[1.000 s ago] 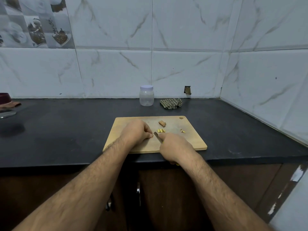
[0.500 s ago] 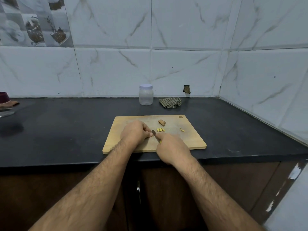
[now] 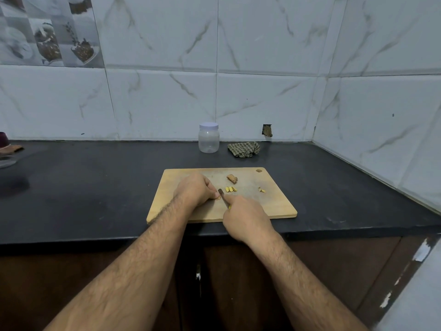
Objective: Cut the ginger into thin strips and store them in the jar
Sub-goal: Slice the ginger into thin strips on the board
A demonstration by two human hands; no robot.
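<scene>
A wooden cutting board (image 3: 167,201) lies at the centre of the frame on a black countertop (image 3: 83,187), its long axis running left to right and its near edge close to the counter's front edge; a hanging hole sits in its upper right corner. The left hand (image 3: 194,189) rests on the board with fingers curled, its fingertips pinching a small piece of ginger (image 3: 218,198) against the wood; most of that piece is hidden under the fingers, so its long axis cannot be judged. The right hand (image 3: 245,218) is curled round the handle of a knife (image 3: 221,194), of which only a sliver of yellow handle and the dark blade show; the blade points up and to the left in the frame, its tip just beside the left fingertips. Just right of the blade tip lies a short row of cut ginger strips (image 3: 231,189), set side by side with their long axes running roughly toward the wall. Above them, an unpeeled brown ginger chunk (image 3: 232,179) lies tilted, and a few small scraps (image 3: 262,189) lie further right, well apart from the hands. Beyond the board, against the marble-patterned tiled wall, stands a clear plastic jar (image 3: 209,140), upright, with a pale lid on; a crumpled checked cloth (image 3: 243,149) lies just to its right. Nothing stands between board and jar. At the far left edge, a dark red object (image 3: 3,139) is partly cut off. No label or writing is legible on the jar or anywhere else.
</scene>
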